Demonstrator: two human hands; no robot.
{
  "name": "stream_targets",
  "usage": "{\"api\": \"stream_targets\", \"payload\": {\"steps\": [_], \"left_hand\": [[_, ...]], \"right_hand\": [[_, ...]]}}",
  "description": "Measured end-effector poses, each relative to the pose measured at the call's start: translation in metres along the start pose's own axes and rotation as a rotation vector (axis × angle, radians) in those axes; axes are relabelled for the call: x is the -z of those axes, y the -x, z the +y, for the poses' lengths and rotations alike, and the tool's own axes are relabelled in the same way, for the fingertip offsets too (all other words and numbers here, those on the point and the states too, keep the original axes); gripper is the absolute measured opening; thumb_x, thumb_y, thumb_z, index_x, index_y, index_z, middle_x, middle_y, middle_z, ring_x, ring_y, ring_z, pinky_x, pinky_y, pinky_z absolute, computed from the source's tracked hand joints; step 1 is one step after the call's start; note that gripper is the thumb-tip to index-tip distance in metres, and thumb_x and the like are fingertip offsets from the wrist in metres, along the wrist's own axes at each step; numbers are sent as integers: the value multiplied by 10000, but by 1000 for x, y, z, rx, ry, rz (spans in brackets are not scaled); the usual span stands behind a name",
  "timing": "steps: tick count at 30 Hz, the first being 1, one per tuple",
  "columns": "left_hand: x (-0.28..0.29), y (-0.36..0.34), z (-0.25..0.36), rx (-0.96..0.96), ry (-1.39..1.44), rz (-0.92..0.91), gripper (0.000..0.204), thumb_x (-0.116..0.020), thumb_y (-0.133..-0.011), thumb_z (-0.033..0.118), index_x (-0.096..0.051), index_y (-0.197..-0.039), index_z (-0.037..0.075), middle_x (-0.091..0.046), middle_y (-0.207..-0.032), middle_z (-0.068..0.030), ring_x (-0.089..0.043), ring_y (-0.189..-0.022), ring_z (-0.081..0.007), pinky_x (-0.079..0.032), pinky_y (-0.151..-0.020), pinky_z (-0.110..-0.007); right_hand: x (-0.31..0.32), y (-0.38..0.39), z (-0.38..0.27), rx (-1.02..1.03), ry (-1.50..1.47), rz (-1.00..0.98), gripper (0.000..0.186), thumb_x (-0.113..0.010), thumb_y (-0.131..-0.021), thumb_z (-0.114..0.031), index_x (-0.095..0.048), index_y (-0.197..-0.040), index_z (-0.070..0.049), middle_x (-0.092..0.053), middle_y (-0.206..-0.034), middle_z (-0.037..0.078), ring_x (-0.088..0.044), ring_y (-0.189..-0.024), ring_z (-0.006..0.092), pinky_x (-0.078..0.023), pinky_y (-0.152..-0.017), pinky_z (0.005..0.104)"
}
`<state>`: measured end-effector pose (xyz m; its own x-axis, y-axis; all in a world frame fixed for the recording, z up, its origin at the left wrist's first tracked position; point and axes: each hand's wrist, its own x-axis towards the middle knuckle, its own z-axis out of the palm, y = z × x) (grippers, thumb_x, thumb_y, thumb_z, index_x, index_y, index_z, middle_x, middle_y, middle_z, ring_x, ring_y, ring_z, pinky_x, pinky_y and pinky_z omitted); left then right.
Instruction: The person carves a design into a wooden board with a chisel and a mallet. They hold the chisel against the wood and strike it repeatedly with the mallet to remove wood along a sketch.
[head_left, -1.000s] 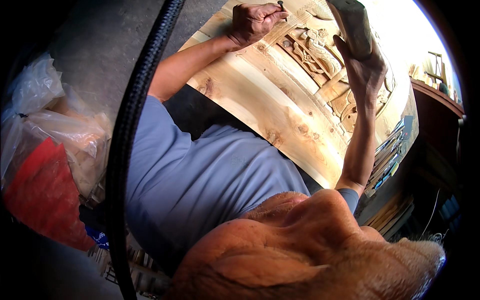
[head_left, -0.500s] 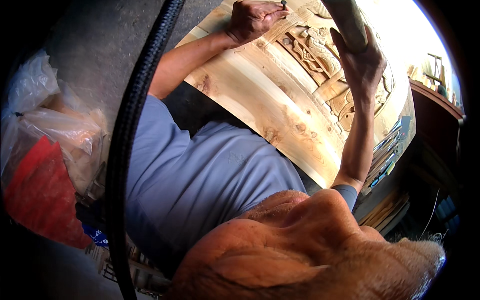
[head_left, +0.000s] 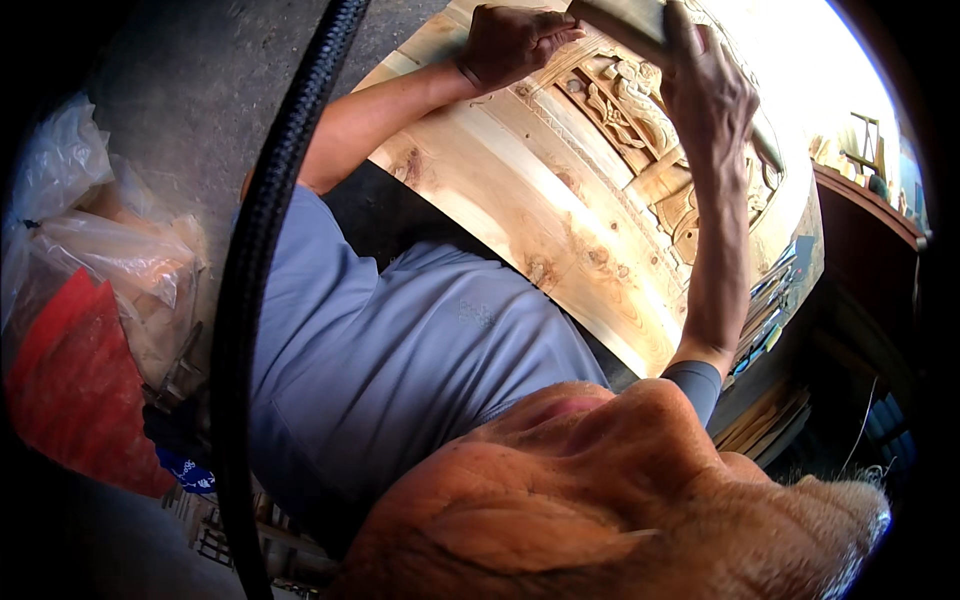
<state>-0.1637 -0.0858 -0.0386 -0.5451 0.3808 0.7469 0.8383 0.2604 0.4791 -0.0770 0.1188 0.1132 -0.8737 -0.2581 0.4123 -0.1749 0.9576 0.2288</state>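
Note:
My left hand is closed at the top of the view, over the near side of a pale wooden panel. It pinches a thin dark tool, probably a carving chisel, whose upper end the mallet now hides. My right hand is wrapped round a thick wooden mallet. The mallet's end sits right above my left fingertips; whether it touches the tool cannot be made out. Beneath my right forearm, the panel bears carved relief with scrollwork and figures inside a frame.
Several slim hand tools lie in a row at the panel's right edge. Wooden offcuts are stacked below them. Clear plastic bags and a red sheet lie on the left. A black braided cable crosses the view.
The mallet has swung left and down, from above the carving to over my left hand. My right hand has turned with it; my left hand has stayed nearly in place.

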Motion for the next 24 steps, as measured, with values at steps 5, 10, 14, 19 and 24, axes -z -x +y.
{"api": "stream_targets", "payload": {"steps": [5, 10, 14, 19, 24], "left_hand": [[4, -3, 3, -169, -24, 41, 80, -773, -811, 93, -758, -832, 17, -764, -848, -146, -746, -732, -289, -587, -611, -371], [-2, -6, 5, -123, -44, 124, 66, -772, -836, 89, -746, -803, 38, -738, -795, -122, -717, -669, -274, -568, -558, -370], [2, -7, 8, -176, -100, 80, 120, -757, -871, 116, -719, -784, 42, -691, -726, -130, -677, -612, -303, -532, -545, -396], [34, -9, 14, 121, 23, 25, 70, -760, -868, 114, -749, -859, 46, -719, -780, -128, -692, -654, -310, -534, -585, -385], [51, 1, 22, 236, 78, -9, 105, -761, -881, 118, -785, -965, 59, -757, -859, -132, -733, -716, -263, -559, -635, -351]], "right_hand": [[-4, 1, 14, -172, -351, 320, 517, -870, -819, -267, -688, -1296, -181, -787, -998, 83, -771, -870, 202, -617, -780, 327], [-8, 10, 8, -47, 11, -9, 552, -749, -820, -172, -607, -1349, -108, -720, -1068, 142, -724, -920, 301, -587, -805, 419], [1, 10, 15, -74, 18, 195, 523, -733, -822, -168, -629, -1330, -104, -715, -1069, 142, -719, -938, 304, -587, -808, 431], [23, 33, 19, -396, -290, 115, 509, -843, -838, -370, -700, -1231, -78, -782, -1019, 141, -772, -904, 277, -599, -805, 400], [26, 62, 18, -697, -805, -172, 539, -870, -811, -449, -745, -1180, -77, -785, -1008, 81, -744, -890, 201, -601, -844, 378]]}}
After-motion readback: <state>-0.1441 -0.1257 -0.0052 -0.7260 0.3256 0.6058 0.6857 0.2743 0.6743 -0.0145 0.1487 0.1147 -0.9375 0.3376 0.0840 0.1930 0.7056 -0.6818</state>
